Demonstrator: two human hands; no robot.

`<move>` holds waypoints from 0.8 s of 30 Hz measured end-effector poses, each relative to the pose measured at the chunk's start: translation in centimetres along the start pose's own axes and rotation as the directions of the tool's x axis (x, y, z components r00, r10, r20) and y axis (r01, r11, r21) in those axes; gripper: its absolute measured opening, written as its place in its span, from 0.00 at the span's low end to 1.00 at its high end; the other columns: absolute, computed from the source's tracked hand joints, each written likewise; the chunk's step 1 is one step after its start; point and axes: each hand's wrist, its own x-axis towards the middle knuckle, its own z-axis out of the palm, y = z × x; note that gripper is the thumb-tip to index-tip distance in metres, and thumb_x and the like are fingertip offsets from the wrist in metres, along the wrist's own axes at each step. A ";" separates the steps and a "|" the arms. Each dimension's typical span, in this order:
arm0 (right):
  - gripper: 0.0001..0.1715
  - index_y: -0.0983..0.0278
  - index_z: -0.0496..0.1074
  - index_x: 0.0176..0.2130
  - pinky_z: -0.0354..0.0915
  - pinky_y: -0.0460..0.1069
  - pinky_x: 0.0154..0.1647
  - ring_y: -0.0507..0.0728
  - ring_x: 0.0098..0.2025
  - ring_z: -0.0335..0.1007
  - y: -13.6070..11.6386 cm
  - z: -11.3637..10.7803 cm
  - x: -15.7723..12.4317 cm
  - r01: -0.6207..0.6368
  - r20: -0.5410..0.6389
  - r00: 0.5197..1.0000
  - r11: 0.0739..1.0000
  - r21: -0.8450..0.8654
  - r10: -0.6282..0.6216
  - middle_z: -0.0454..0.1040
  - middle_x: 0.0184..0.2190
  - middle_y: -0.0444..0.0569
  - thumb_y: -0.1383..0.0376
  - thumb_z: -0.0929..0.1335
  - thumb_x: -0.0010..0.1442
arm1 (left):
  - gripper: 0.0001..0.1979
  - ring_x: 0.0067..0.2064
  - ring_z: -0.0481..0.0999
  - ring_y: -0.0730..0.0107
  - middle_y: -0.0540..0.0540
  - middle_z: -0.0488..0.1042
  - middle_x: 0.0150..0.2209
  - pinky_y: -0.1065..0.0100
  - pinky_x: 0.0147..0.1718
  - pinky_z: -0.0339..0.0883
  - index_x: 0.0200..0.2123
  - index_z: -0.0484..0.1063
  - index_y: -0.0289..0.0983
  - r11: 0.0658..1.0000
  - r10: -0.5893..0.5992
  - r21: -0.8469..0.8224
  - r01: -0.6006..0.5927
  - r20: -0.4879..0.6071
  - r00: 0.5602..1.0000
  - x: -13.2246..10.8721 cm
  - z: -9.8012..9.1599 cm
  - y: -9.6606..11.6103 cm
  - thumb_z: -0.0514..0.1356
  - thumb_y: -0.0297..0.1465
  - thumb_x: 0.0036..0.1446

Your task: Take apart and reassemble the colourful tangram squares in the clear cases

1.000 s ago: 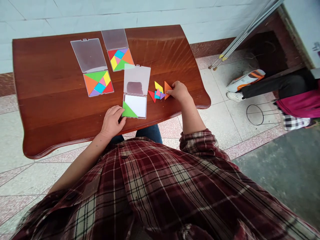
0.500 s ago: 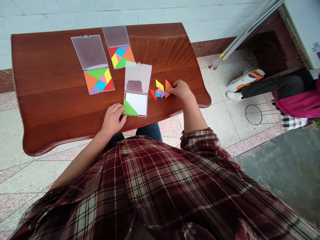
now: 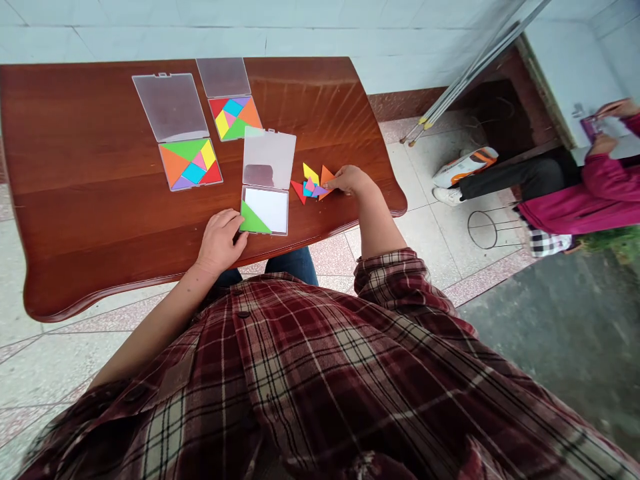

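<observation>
Resting just in from the near edge of the worktop (image 3: 100, 227), the left hand (image 3: 219, 241) has its fingers loosely bent, a slight gap between thumb and forefinger, touching the near left corner of an open case (image 3: 275, 205). Inside, one green triangle (image 3: 253, 221) fills that corner, beside a white base. Toward the worktop's right edge, the right hand (image 3: 354, 183) reaches into a loose cluster, fingers close together over an orange triangle (image 3: 327, 175) and by a purple triangle (image 3: 319, 191); whether they pinch either piece I cannot tell. Left of these lie a yellow parallelogram (image 3: 311, 173), a pink piece (image 3: 310, 183), a blue piece (image 3: 307, 192) and a red triangle (image 3: 299, 191). Two filled cases lie open farther back: the left case (image 3: 171, 110) nearer the worktop's left edge, the far case (image 3: 223, 78) with its lid at the far edge.
</observation>
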 end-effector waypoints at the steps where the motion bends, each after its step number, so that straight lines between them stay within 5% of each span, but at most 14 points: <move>1: 0.13 0.64 0.67 0.26 0.61 0.48 0.24 0.50 0.21 0.59 0.1 -0.3 -0.2 -0.013 0.028 1.000 0.999 0.038 0.012 0.63 0.18 0.41 0.68 0.76 0.51 | 0.16 0.56 0.70 0.52 0.38 0.73 0.51 0.48 0.60 0.62 0.46 0.73 0.35 1.000 0.003 0.003 -0.003 -0.002 1.000 0.0 0.0 -0.1 0.52 0.35 0.60; 5: 0.15 0.63 0.63 0.24 0.53 0.44 0.19 0.46 0.18 0.54 0.5 -1.3 -1.7 -0.004 0.012 1.000 0.972 0.235 0.001 0.63 0.17 0.41 0.71 0.70 0.59 | 0.16 0.56 0.70 0.52 0.39 0.74 0.51 0.48 0.60 0.62 0.47 0.73 0.36 1.000 0.017 0.013 -0.017 -0.011 1.000 -0.1 0.3 -0.2 0.53 0.35 0.60; 10: 0.10 0.62 0.63 0.30 0.60 0.42 0.24 0.47 0.23 0.61 -0.5 -1.4 -4.2 0.282 -0.199 0.956 0.860 0.425 -0.215 0.66 0.22 0.41 0.71 0.69 0.60 | 0.16 0.57 0.70 0.52 0.39 0.73 0.51 0.49 0.60 0.63 0.47 0.73 0.36 1.000 0.008 0.007 -0.008 -0.003 1.000 0.0 0.2 0.0 0.52 0.35 0.60; 17: 0.03 0.64 0.68 0.34 0.63 0.44 0.30 0.48 0.27 0.64 -5.0 2.8 -7.0 0.424 0.068 0.862 0.788 0.446 -0.502 0.67 0.24 0.40 0.70 0.68 0.60 | 0.17 0.57 0.70 0.52 0.37 0.73 0.52 0.49 0.60 0.62 0.48 0.73 0.34 1.000 0.010 0.018 -0.010 -0.010 1.000 -0.1 0.2 0.0 0.52 0.35 0.61; 24: 0.08 0.66 0.70 0.34 0.61 0.45 0.29 0.47 0.24 0.63 -6.7 5.6 -7.0 0.422 0.238 0.826 0.840 0.341 -0.511 0.64 0.21 0.39 0.76 0.64 0.61 | 0.17 0.57 0.70 0.52 0.38 0.74 0.53 0.49 0.60 0.62 0.48 0.73 0.34 1.000 0.011 0.015 -0.011 -0.010 1.000 -0.1 0.3 -0.1 0.52 0.35 0.61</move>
